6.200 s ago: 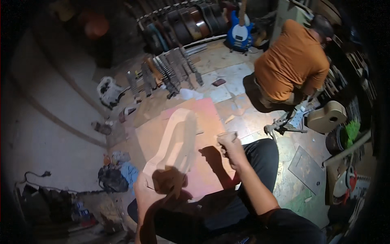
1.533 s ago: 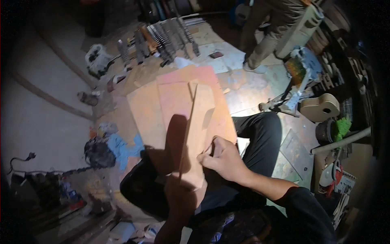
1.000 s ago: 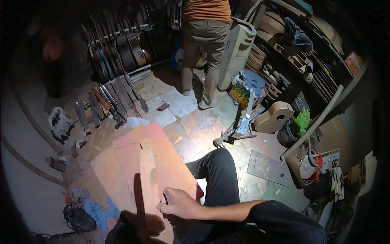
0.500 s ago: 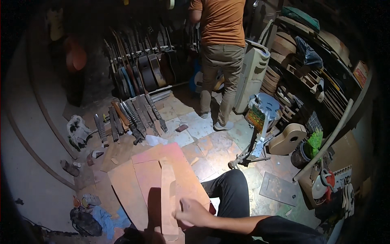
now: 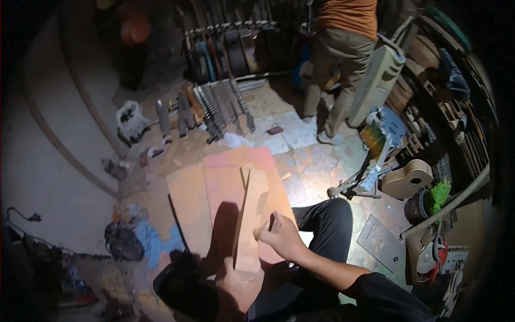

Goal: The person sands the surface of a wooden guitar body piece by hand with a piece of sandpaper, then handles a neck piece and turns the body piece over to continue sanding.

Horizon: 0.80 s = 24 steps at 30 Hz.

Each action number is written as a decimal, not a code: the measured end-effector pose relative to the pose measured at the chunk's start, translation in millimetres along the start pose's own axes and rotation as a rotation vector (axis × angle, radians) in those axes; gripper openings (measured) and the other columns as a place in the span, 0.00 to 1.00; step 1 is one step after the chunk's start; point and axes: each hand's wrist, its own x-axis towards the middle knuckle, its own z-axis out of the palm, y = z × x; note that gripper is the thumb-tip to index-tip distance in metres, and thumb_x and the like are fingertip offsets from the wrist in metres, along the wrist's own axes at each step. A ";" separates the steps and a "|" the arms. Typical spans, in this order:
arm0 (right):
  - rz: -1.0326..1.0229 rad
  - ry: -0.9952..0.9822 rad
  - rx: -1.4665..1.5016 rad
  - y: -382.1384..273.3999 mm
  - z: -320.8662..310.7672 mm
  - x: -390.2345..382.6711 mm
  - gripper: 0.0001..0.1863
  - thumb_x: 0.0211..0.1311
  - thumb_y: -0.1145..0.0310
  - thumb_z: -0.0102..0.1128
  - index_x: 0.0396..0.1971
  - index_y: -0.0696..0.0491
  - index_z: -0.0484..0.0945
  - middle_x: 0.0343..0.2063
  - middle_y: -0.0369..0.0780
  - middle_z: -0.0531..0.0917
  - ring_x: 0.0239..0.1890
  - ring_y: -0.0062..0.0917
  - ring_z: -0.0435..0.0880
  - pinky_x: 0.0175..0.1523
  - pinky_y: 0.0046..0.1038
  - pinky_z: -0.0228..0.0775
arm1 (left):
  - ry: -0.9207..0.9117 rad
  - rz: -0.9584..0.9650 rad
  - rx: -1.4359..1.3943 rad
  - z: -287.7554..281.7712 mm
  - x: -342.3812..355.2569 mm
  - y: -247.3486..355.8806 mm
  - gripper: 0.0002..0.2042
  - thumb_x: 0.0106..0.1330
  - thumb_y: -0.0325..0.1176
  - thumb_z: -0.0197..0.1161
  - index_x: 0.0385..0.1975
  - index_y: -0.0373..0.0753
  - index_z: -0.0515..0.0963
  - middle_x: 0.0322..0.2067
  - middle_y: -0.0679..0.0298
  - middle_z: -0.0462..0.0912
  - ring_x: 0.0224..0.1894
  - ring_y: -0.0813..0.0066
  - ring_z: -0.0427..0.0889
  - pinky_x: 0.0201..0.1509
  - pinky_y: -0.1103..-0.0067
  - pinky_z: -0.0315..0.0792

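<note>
Long, angular, pale-tan wooden piece (image 5: 252, 217): lower end grasped by fingers of left hand (image 5: 239, 285). Right hand (image 5: 282, 239): fingers curled beside right edge; grip contents unclear.

One fisheye head view, downward and forward, near the wooden piece (image 5: 252, 214).

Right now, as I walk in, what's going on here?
A person's left hand holds a pale wooden piece by its near end. The right hand is at its right side, seemingly pinching a small brown piece. Below lies a flat pinkish sheet. Farther off, a co-worker stands near a row of guitars.
</note>
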 end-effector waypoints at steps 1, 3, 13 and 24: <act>0.045 -0.135 0.018 -12.4 1.9 -15.2 0.22 0.54 0.57 0.76 0.30 0.60 0.76 0.26 0.40 0.82 0.30 0.21 0.77 0.38 0.28 0.70 | 0.000 -0.001 0.014 -3.6 0.3 -0.1 0.19 0.48 0.38 0.79 0.32 0.38 0.75 0.26 0.49 0.81 0.29 0.45 0.84 0.34 0.62 0.80; -0.077 -0.137 -0.079 -15.0 -7.3 -12.6 0.20 0.55 0.61 0.71 0.33 0.63 0.76 0.27 0.45 0.81 0.35 0.23 0.79 0.41 0.33 0.72 | -0.083 0.046 0.048 -7.4 0.5 6.9 0.17 0.51 0.29 0.76 0.35 0.33 0.75 0.29 0.50 0.86 0.33 0.58 0.89 0.38 0.68 0.82; 0.092 -0.088 -0.191 -17.7 -14.5 23.6 0.22 0.56 0.63 0.74 0.42 0.63 0.76 0.34 0.42 0.83 0.40 0.21 0.80 0.48 0.25 0.73 | -0.162 -0.073 -0.091 -11.6 2.1 9.9 0.16 0.55 0.23 0.73 0.41 0.30 0.77 0.36 0.53 0.88 0.39 0.66 0.90 0.44 0.73 0.81; 0.058 -0.132 0.020 -11.9 1.0 -2.3 0.16 0.58 0.67 0.70 0.38 0.62 0.77 0.32 0.40 0.84 0.37 0.18 0.80 0.45 0.26 0.74 | -0.131 -0.240 -0.373 -11.6 5.5 21.2 0.15 0.56 0.25 0.75 0.42 0.30 0.80 0.37 0.59 0.85 0.41 0.68 0.85 0.49 0.72 0.78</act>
